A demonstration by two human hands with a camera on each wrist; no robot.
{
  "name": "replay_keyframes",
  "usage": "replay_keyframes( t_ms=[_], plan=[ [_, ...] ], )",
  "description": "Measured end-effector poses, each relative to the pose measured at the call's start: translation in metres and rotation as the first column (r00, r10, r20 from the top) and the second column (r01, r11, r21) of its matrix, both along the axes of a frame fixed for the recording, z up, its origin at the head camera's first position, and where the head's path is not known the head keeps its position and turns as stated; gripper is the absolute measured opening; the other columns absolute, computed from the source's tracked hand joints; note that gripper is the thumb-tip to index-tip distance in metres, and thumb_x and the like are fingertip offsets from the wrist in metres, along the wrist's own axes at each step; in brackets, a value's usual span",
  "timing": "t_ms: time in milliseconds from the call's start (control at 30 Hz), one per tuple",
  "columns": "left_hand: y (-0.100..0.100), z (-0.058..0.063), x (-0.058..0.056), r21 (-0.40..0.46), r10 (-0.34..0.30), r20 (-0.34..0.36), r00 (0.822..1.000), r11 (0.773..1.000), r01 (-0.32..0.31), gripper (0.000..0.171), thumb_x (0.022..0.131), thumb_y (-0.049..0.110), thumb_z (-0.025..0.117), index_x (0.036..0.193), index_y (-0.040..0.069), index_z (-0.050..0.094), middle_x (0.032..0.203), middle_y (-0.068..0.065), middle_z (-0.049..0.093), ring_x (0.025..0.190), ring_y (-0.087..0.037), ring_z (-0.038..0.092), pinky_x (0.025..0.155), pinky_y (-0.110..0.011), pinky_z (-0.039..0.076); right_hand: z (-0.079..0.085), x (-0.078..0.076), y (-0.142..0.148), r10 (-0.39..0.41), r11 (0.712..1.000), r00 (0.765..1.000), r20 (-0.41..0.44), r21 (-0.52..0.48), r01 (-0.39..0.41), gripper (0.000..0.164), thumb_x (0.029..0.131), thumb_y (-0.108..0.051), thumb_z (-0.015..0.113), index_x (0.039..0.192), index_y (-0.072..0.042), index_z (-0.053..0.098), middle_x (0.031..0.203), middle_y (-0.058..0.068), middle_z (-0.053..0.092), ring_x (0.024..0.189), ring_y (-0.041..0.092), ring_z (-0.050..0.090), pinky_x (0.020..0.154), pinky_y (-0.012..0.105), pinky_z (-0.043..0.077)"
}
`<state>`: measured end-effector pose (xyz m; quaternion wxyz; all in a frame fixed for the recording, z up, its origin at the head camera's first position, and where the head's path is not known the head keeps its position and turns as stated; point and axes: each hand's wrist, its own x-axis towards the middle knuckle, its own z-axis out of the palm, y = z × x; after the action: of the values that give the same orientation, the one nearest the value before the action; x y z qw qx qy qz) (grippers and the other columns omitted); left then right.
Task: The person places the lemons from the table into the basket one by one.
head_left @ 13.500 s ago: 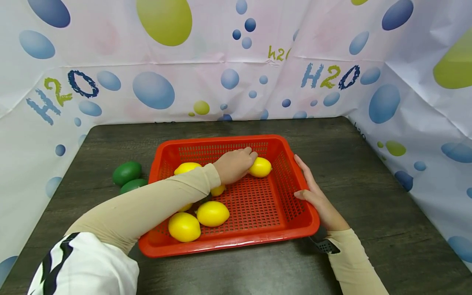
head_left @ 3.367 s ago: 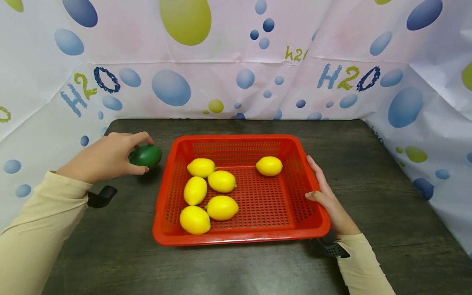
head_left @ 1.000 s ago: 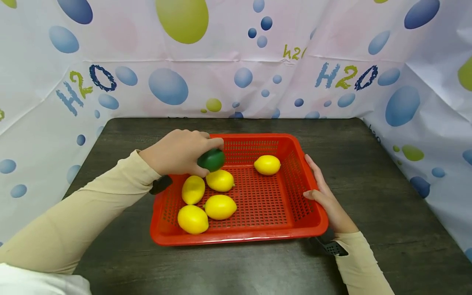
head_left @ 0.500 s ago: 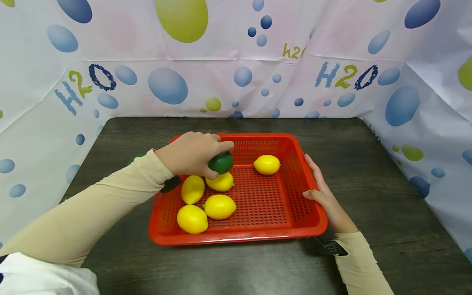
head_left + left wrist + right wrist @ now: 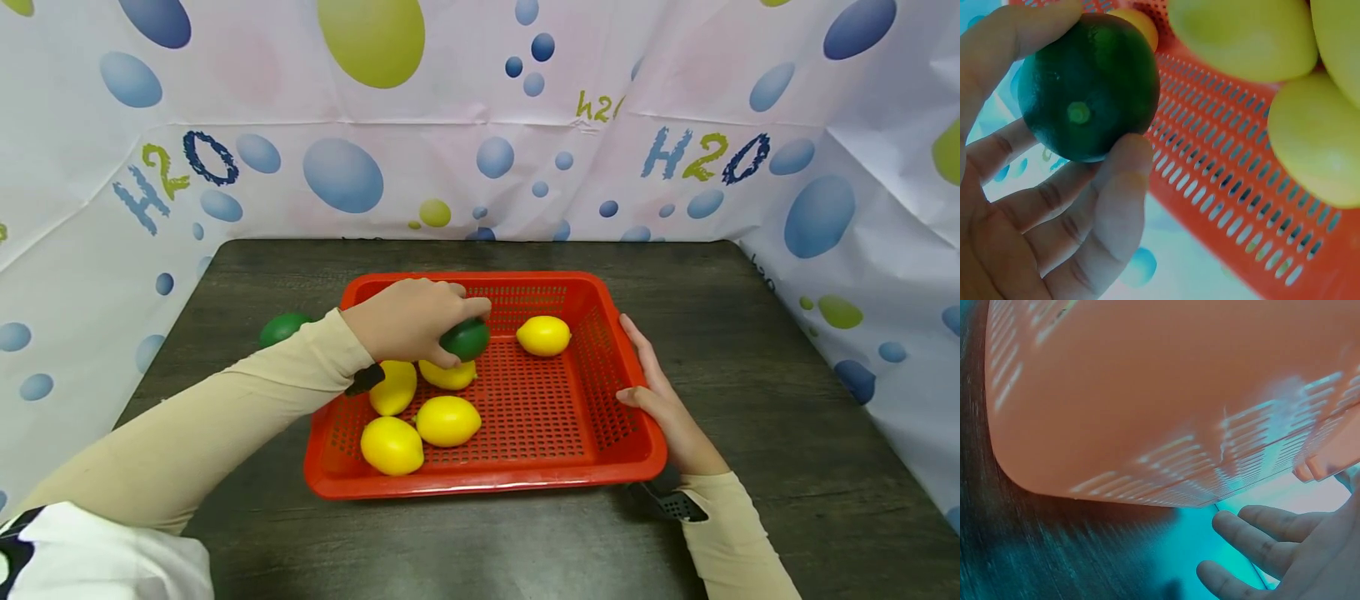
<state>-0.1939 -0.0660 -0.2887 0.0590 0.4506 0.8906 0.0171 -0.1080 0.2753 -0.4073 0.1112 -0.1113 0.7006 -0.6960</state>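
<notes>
My left hand (image 5: 412,321) grips a dark green avocado (image 5: 467,340) above the red perforated basket (image 5: 487,482). In the left wrist view the thumb and fingers of that hand (image 5: 1060,212) pinch the avocado (image 5: 1094,81), whose pale stem button faces the camera. Below the hand, several yellow lemons (image 5: 448,421) lie in the basket's left half, partly covered by it. One lemon (image 5: 543,336) sits alone at the back right. My right hand (image 5: 660,408) holds the basket's right rim, thumb over the edge; in the right wrist view its fingers (image 5: 1260,540) extend along the outside.
Another green avocado (image 5: 283,329) lies on the dark wooden table (image 5: 480,550) left of the basket, partly behind the left sleeve. A bubble-patterned sheet (image 5: 495,100) stands behind the table and along its sides.
Earlier, my left hand was at the lone lemon, then took the avocado from the table. Over the last second it carries it rightward over the basket. The right hand stays on the rim.
</notes>
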Motion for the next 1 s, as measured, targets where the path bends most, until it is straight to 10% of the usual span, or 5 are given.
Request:
replay_keyframes(
  t_ms=[1000],
  plan=[
    [0.027, -0.029, -0.012, -0.009, -0.065, 0.049, 0.997, 0.998, 0.066, 0.056, 0.083, 0.025, 0.084, 0.131, 0.016, 0.058, 0.105, -0.007, 0.064, 0.085, -0.022, 0.063, 0.076, -0.037, 0.055, -0.001, 0.000, 0.000, -0.007, 1.000, 1.000, 0.008, -0.007, 0.007, 0.087, 0.095, -0.003, 0.039, 0.165, -0.041, 0.005, 0.168, 0.006, 0.009, 0.141, 0.046, 0.031, 0.092, 0.048, 0.055]
  ],
)
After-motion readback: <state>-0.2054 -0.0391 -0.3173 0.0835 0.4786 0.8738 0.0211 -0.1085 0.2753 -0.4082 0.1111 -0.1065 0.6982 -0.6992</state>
